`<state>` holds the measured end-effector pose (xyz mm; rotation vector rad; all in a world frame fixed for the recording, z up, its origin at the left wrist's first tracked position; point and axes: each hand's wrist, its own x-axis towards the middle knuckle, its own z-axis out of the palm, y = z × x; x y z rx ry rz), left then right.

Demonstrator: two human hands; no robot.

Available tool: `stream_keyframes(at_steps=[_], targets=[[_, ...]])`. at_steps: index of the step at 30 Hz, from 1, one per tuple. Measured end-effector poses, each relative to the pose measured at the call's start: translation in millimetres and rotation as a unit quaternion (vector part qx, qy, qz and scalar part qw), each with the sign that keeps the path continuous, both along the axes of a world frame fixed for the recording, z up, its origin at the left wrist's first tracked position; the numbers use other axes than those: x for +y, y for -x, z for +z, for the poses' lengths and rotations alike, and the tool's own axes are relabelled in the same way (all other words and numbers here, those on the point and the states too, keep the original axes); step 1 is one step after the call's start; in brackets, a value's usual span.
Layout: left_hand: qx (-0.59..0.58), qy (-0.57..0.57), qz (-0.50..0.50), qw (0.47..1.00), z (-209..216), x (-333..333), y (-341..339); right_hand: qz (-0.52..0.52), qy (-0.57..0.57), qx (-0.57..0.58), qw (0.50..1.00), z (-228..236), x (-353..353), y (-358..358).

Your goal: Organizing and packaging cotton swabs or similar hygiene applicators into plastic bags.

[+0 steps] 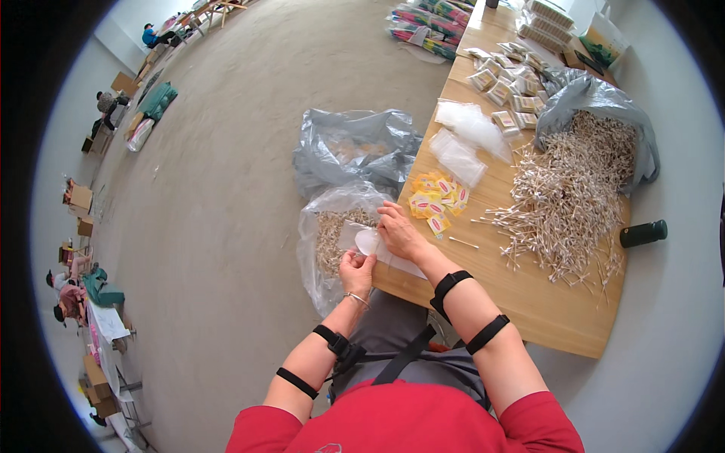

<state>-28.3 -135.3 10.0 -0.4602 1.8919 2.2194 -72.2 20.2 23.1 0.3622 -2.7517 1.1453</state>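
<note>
My left hand [356,273] is closed, thumb and fingers pinching the lower edge of a small translucent white piece [367,241] with a rounded shape; its exact kind is unclear. On the upper right side of that piece, my right hand [402,232] has its fingers bent and pressed together. Both hands are at the table's near left corner, over a clear plastic bag [311,272] holding many cotton swabs. A white sheet [404,263] lies at the corner below the right hand. Yellow printed cards [432,198] are heaped just beyond it, near a single cotton swab [464,243].
A large pile of cotton swabs [563,196] spills from a grey bag [648,151] on the wooden table [483,309]. Clear bags [458,157], filled packets [502,90] and a dark green cylinder [643,233] lie there too. A silver-grey bag [321,162] stands left. People sit far left.
</note>
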Motion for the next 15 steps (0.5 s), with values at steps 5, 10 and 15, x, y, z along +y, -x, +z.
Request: stream_keyframes(at_steps=[5, 10, 15], targets=[[0.047, 0.241, 0.053, 0.968, -8, -3, 1, -0.047, 0.011, 0.036, 0.998, 11, 5, -15], [0.386, 0.482, -0.079, 0.783, 36, 12, -4, -0.255, -0.162, 0.100, 0.948, 23, 67, -56], [0.477, 0.381, -0.302, 0.732, 40, 60, -4, -0.422, -0.286, 0.075, 0.857, 21, 148, -102]])
